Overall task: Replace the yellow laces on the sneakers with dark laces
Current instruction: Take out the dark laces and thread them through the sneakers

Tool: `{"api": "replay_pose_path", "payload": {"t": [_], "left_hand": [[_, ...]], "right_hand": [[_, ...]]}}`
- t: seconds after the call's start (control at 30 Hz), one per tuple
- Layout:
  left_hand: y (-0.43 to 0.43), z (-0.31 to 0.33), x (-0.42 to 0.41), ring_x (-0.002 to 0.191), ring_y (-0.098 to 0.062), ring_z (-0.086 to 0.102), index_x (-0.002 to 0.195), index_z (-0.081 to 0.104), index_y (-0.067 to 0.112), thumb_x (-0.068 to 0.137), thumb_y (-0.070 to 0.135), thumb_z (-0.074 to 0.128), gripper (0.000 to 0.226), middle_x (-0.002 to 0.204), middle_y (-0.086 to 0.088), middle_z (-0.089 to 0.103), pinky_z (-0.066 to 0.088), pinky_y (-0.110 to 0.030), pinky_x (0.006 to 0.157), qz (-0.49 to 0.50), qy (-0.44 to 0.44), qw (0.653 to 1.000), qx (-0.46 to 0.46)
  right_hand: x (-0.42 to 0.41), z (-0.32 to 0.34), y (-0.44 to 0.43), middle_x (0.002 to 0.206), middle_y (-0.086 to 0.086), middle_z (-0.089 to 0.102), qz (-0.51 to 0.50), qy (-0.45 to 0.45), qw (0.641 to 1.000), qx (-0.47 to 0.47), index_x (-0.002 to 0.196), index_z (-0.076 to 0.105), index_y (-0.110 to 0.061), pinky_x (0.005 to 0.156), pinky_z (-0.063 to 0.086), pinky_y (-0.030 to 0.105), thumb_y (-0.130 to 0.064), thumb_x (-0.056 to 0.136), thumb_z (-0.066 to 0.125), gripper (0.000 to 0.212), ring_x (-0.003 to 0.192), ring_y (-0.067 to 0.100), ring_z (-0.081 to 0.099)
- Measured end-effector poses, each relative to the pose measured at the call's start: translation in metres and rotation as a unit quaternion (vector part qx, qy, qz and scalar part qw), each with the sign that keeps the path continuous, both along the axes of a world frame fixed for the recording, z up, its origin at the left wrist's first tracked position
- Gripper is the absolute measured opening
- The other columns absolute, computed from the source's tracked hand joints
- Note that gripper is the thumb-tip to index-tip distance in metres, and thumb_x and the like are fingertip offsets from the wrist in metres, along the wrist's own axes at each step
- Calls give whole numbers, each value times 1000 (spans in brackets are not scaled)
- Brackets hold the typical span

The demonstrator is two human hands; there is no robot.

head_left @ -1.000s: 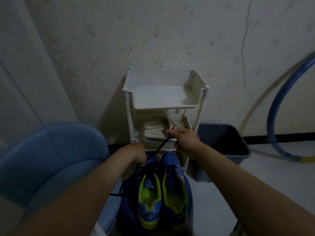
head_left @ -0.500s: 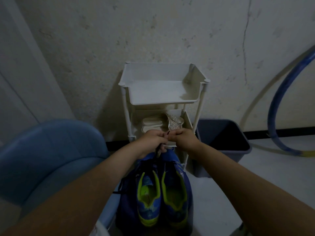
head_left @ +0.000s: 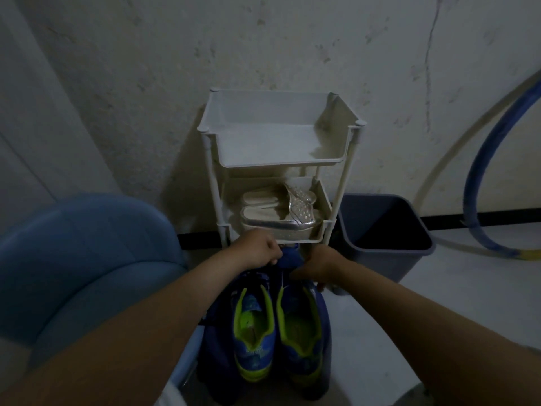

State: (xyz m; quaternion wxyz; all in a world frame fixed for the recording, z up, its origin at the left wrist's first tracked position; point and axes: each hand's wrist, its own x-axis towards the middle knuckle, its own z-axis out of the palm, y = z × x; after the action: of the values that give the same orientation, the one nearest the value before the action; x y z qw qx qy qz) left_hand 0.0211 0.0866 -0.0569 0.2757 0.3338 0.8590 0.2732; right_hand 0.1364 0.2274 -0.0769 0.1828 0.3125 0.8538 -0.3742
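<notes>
The blue, lime-lined sneakers (head_left: 278, 332) sit side by side, heels nearest. At their far end the left hand (head_left: 257, 252) and right hand (head_left: 317, 266) grip them, fingers curled onto the blue uppers; whether they pinch a lace I cannot tell. Left of the sneakers is a blue chair (head_left: 87, 259); beyond them, a white rack (head_left: 278, 164).

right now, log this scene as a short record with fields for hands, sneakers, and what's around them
left hand: fingers curled on the toe end of the blue sneakers with neon-green lining
right hand: on the right sneaker's front, fingers hidden
behind: white plastic tiered rack, silver shoes on lower tier
right of rack: dark grey plastic bin, blue hoop by the wall
left: blue padded chair
</notes>
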Motion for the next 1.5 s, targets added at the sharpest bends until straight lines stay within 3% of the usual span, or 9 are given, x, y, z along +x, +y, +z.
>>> {"api": "replay_pose_path", "payload": {"t": [0.17, 0.37, 0.43, 0.5, 0.57, 0.73, 0.93, 1.13, 1.5], "left_hand": [[2, -15, 6, 77, -8, 65, 81, 75, 16, 88, 23, 65, 14, 76, 8, 70, 52, -25, 73, -35, 17, 999, -15], [8, -31, 14, 79, -4, 60, 82, 75, 17, 87, 18, 68, 9, 84, 9, 68, 45, -21, 74, -62, 51, 997, -18], [10, -38, 17, 84, -7, 63, 82, 76, 17, 87, 19, 69, 9, 91, 4, 72, 51, -25, 78, -65, 43, 997, -23], [12, -42, 19, 85, -9, 64, 81, 76, 17, 86, 20, 69, 9, 92, 3, 73, 54, -29, 82, -63, 50, 996, -23], [14, -46, 20, 84, -10, 65, 80, 75, 17, 86, 22, 68, 10, 91, 3, 73, 55, -31, 81, -59, 60, 996, -22], [20, -52, 23, 83, -11, 65, 81, 75, 15, 87, 26, 66, 15, 87, 2, 73, 56, -36, 82, -61, 94, 993, -26], [23, -52, 26, 82, -10, 65, 81, 76, 20, 86, 25, 66, 13, 86, 7, 73, 56, -34, 80, -81, 99, 992, -11], [22, -56, 32, 81, -12, 66, 80, 77, 19, 83, 26, 66, 13, 83, 5, 74, 56, -33, 77, -99, 103, 989, -29], [28, -67, 40, 74, -22, 67, 76, 74, 9, 86, 26, 64, 22, 76, -9, 71, 56, -37, 70, 19, 75, 997, -30]], "right_hand": [[5, -11, 2, 99, 15, 67, -32, -16, 999, -15, 104, 57, -9, 68, 61, 32, -19, 85, 72, 26, 82, 25, 72], [5, -13, 7, 100, 15, 67, -72, -9, 996, -48, 106, 57, -7, 79, 61, 41, -19, 90, 66, 22, 85, 27, 72], [8, -10, 8, 96, 13, 66, -89, -12, 994, -61, 98, 56, -9, 69, 61, 31, -18, 90, 67, 17, 79, 23, 70], [12, -4, 8, 91, 10, 63, -107, -18, 992, -68, 89, 52, -10, 49, 50, 21, -16, 91, 65, 14, 69, 17, 65], [14, -2, 9, 89, 9, 62, -117, -22, 990, -74, 90, 54, -9, 42, 42, 19, -15, 92, 64, 12, 66, 14, 62], [15, -3, 11, 84, 7, 63, -125, -29, 988, -89, 92, 59, -8, 39, 39, 18, -17, 91, 67, 12, 62, 13, 61], [15, -5, 11, 90, 10, 66, -121, -31, 988, -94, 103, 62, -6, 54, 42, 22, -18, 90, 66, 18, 76, 17, 64], [16, -2, 8, 82, 9, 64, -122, -29, 988, -94, 105, 61, -2, 38, 37, 19, -15, 91, 66, 19, 64, 15, 62], [15, 4, 5, 77, 9, 60, -123, -21, 987, -99, 89, 56, -4, 32, 34, 13, -9, 91, 64, 11, 60, 14, 60]]}}
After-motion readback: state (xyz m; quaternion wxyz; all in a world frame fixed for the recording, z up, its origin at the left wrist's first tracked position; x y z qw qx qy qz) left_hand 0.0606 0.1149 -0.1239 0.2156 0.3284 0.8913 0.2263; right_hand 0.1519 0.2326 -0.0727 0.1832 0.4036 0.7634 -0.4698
